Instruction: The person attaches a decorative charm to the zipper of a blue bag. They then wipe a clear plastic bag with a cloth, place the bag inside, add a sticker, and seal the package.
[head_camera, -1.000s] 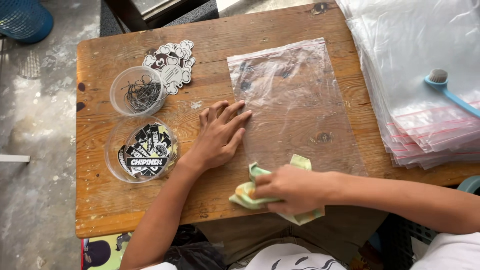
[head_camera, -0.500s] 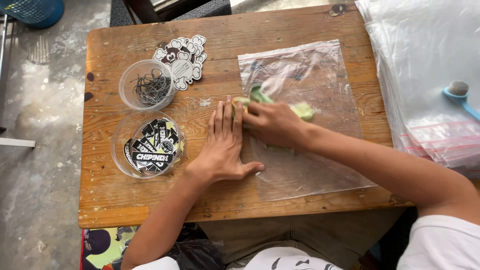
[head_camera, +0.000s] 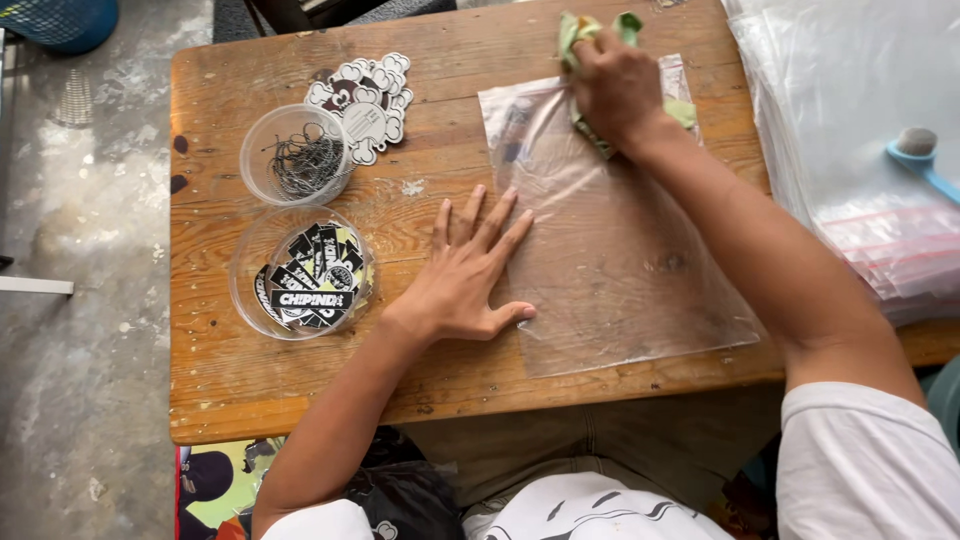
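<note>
- The left hand (head_camera: 465, 280) lay flat and fully open on the worn wooden desk (head_camera: 230, 390), fingers spread, with the fingertips and thumb resting on the left edge of the clear plastic zip bag (head_camera: 620, 270); it gripped nothing, and the spread looked meant to pin the thin film so that it would not slide or bunch up.
- The bag itself lay flat in the middle of the desk, its near edge close to the desk's front edge and its red-lined sealing strip at the far end, so that its whole upper face was exposed.
- To the left, apart from the bag, stood a round clear plastic tub of black-and-white stickers (head_camera: 303, 275) and, just behind it, a smaller clear tub of thin dark wire hooks (head_camera: 297, 155), probably parked within easy reach of the left hand.
- Behind the tubs lay a small pile of cloud-shaped printed cut-outs (head_camera: 365, 100).
- At the right, a stack of clear zip bags (head_camera: 860, 150) carried a light blue brush (head_camera: 925, 155), which likely weighed the stack down.
- Farthest off, the right hand (head_camera: 615, 85) was closed around a crumpled pale green and yellow cloth (head_camera: 590, 30), pressing it down at the bag's far end over the seal, arm stretched across the film.
</note>
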